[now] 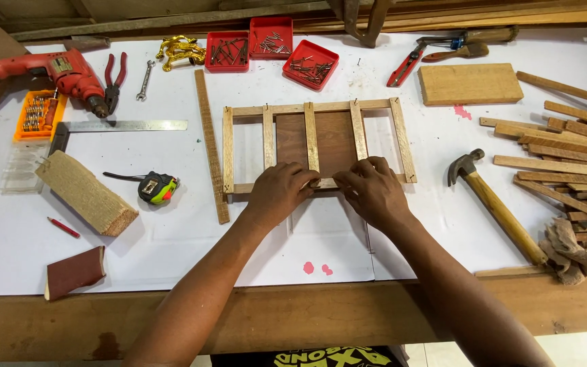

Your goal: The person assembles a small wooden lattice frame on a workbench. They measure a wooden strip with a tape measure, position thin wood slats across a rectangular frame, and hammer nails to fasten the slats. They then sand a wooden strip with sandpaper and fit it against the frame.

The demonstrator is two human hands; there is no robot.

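A wooden desk (293,316) under white sheeting carries a slatted frame (317,146), hammer (494,204), tape measure (157,187), drill (56,71), red nail trays (270,47) and loose wood strips (572,146)

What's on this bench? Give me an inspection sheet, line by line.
Surface: white sheet on a wooden bench, pink spots.
Job's things: slatted wooden frame lying flat over a dark panel.
Clutter: hammer, tape measure, red drill, pliers, three red nail trays, loose slats, sanding block.
Grippers: left hand and right hand press on the frame's near rail.
Cables: drill cord at the left edge.
Surroundings: timber along the back.
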